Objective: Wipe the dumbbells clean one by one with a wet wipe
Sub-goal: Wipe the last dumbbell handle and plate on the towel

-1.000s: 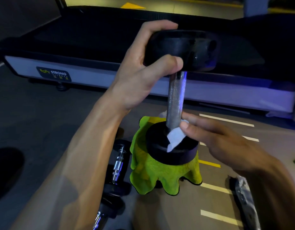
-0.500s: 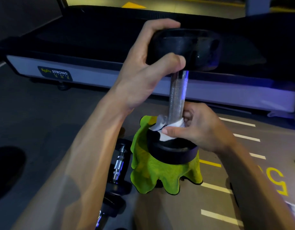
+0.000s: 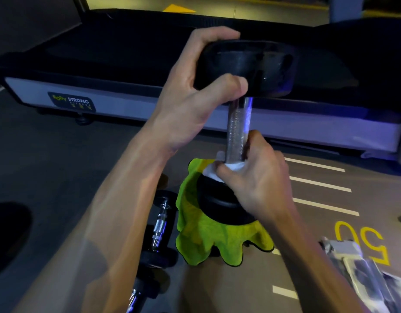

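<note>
— Dumbbell [image 3: 238, 127] stands upright, its lower black plate resting on a lime-green cloth [image 3: 201, 231]. Who's got it?

— Left hand [image 3: 195, 98] curls round the top plate, thumb beneath. Right hand [image 3: 258, 175] wraps the knurled bar at its foot, pinching a white wet wipe [image 3: 212, 170] against it (just above the lower plate).

— Around it?

— Second dumbbell [image 3: 160, 229] lies on the floor just left of the cloth; a treadmill [image 3: 104, 102] marked STRONG sits behind
</note>
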`<action>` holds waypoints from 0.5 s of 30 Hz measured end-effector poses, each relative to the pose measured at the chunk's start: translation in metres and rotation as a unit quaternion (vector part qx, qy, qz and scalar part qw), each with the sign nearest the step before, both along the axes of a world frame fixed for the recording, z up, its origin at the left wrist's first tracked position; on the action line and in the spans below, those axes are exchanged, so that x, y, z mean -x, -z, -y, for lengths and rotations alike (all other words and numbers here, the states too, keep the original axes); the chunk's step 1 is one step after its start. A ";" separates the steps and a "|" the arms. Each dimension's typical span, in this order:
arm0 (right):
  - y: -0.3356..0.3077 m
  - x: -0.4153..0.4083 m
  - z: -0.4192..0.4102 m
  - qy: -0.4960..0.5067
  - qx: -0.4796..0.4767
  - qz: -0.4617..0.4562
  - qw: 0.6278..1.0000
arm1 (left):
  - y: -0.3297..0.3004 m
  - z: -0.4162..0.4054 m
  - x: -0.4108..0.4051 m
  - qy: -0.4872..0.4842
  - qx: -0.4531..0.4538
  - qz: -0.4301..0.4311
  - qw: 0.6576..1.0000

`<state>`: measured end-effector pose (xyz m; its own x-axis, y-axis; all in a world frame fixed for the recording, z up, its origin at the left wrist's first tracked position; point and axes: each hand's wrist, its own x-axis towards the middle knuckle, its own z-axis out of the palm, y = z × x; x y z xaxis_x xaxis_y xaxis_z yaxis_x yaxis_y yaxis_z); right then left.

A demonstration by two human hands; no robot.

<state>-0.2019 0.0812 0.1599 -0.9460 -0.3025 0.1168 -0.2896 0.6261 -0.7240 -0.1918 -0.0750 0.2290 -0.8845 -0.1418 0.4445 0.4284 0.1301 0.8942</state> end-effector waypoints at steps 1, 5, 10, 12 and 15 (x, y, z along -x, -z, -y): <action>0.002 0.009 -0.005 -0.039 0.029 0.044 0.998 | 0.000 0.001 0.000 0.001 -0.002 0.000 1.000; 0.001 0.048 -0.036 -0.270 0.148 0.256 0.916 | 0.001 0.002 0.001 0.004 -0.004 0.002 1.000; 0.001 0.057 -0.044 -0.297 0.148 0.277 0.902 | 0.001 -0.001 0.002 0.011 -0.006 -0.004 1.000; 0.001 0.049 -0.040 -0.258 0.147 0.243 0.923 | 0.001 -0.002 0.003 0.011 -0.004 -0.005 1.000; -0.002 0.025 -0.024 -0.140 0.069 0.105 0.982 | 0.001 -0.004 0.004 0.009 0.006 -0.010 1.000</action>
<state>-0.2265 0.1050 0.1616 -0.8359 -0.5487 -0.0142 -0.2709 0.4350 -0.8587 -0.1956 -0.0715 0.2278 -0.8781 -0.1202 0.4632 0.4484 0.1316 0.8841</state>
